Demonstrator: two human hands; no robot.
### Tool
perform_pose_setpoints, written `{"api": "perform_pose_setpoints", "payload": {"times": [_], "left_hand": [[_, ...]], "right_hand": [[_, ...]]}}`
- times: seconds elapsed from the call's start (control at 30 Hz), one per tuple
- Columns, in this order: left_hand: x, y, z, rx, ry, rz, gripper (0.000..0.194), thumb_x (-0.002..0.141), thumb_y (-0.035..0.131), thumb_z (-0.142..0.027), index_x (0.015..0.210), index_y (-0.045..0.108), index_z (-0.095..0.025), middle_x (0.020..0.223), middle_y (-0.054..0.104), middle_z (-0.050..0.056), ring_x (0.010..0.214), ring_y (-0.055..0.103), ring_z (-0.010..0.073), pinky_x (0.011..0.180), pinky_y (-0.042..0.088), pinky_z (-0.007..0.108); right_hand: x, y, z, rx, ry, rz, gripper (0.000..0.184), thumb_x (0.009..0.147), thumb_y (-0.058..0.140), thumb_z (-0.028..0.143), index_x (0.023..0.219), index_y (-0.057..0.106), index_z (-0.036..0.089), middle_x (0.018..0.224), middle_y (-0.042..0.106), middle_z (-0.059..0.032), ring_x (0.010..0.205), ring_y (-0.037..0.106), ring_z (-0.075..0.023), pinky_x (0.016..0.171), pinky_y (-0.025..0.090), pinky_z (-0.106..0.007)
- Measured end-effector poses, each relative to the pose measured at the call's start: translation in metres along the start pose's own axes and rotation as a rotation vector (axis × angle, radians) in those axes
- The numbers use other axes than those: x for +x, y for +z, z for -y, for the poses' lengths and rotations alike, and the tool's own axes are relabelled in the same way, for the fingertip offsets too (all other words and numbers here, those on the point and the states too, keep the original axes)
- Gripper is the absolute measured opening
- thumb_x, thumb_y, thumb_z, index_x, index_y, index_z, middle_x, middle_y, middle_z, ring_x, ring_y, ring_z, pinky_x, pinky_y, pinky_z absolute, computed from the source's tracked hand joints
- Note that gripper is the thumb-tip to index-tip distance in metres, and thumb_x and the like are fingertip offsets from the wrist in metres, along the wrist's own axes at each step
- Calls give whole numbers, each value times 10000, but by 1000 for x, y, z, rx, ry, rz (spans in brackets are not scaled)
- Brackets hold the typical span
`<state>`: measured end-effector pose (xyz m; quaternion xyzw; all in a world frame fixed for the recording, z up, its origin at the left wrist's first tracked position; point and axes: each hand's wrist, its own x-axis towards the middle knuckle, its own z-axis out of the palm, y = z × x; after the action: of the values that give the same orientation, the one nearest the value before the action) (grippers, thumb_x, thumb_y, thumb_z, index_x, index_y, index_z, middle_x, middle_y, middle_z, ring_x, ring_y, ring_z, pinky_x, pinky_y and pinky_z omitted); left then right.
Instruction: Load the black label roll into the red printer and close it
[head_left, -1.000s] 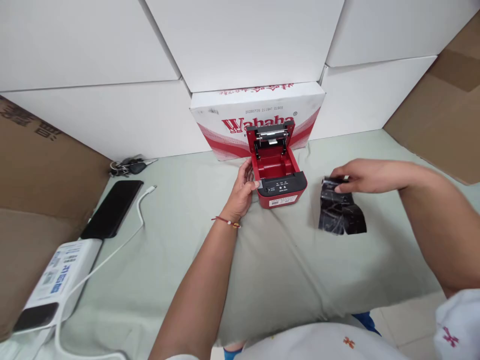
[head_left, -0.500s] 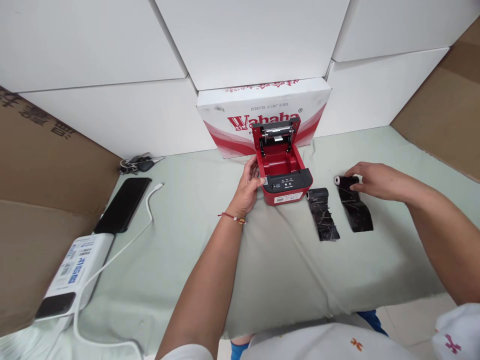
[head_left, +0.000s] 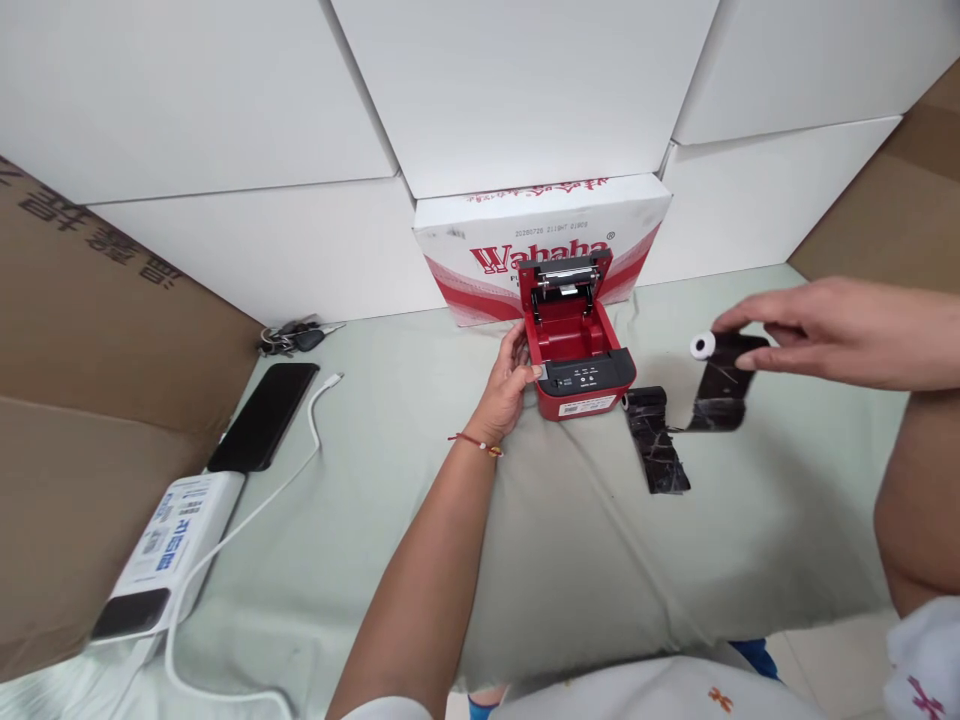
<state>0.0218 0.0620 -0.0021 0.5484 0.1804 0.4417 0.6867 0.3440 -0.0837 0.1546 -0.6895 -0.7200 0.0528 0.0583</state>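
A red and black label printer (head_left: pixel 585 378) stands on the cloth with its lid up, and its red inner bay shows. My left hand (head_left: pixel 508 388) grips the printer's left side, thumb on the front corner of the black panel. Raised above the cloth, my right hand (head_left: pixel 814 335) pinches a roll of black film (head_left: pixel 721 385) between thumb and fingers. Its white core end faces left and a loose length hangs down. Just right of the printer lies a second roll of black film (head_left: pixel 654 440), partly unrolled towards me.
Behind the printer leans a white and red Wahaha carton (head_left: pixel 480 240) against white boxes (head_left: pixel 262 240). On the left are keys (head_left: pixel 296 336), a black phone (head_left: pixel 264 415), a white power bank (head_left: pixel 172 540) and a white cable (head_left: pixel 262 500). Brown cardboard walls (head_left: pixel 112 330) flank the cloth.
My right hand has closed on the right-hand black roll and lifted it off the cloth, so its tail now hangs. My left hand stays on the printer. The view has shifted slightly.
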Motion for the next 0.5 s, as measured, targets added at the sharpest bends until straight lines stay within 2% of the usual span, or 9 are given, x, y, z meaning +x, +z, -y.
{"api": "perform_pose_setpoints", "payload": {"times": [0.13,0.2,0.27,0.37,0.43,0.5], "left_hand": [[0,0,0,2,-2,-10,792,773,845,-493,1486,540,-332,1675,494,63,1602,389,333,1338,285,520],[0,0,0,-2,-2,-10,790,772,847,-488,1482,541,-329,1671,500,66,1599,395,335,1334,292,524],[0,1,-1,-2,3,-10,787,774,843,-479,1483,538,-321,1675,495,70,1607,381,335,1334,290,525],[0,2,-1,-5,0,-20,786,774,838,-462,1483,533,-312,1673,494,76,1605,383,336,1331,292,524],[0,2,0,-9,-9,-30,789,767,840,-455,1480,535,-310,1663,504,79,1592,400,341,1326,299,529],[0,1,0,-7,-13,-32,790,767,840,-454,1481,535,-310,1660,508,80,1591,401,343,1327,295,532]], "right_hand": [[37,11,64,36,-122,-92,421,923,740,454,1299,719,268,1180,788,-105,1091,721,-332,892,533,-401],[55,17,91,20,-178,-117,343,935,732,387,1252,729,257,1129,797,-99,1003,734,-307,826,531,-382],[71,23,112,-55,-180,-121,263,920,710,268,1177,742,223,1061,803,-112,850,731,-275,695,502,-363],[88,35,128,-181,-140,-130,232,869,673,146,1086,747,183,993,800,-139,672,686,-239,543,410,-355],[98,45,130,-183,-148,-153,193,877,661,150,1046,746,189,963,797,-144,643,676,-232,525,399,-352],[108,55,128,-89,-217,-155,152,920,640,180,1031,743,187,928,790,-156,657,688,-243,559,436,-357]]}}
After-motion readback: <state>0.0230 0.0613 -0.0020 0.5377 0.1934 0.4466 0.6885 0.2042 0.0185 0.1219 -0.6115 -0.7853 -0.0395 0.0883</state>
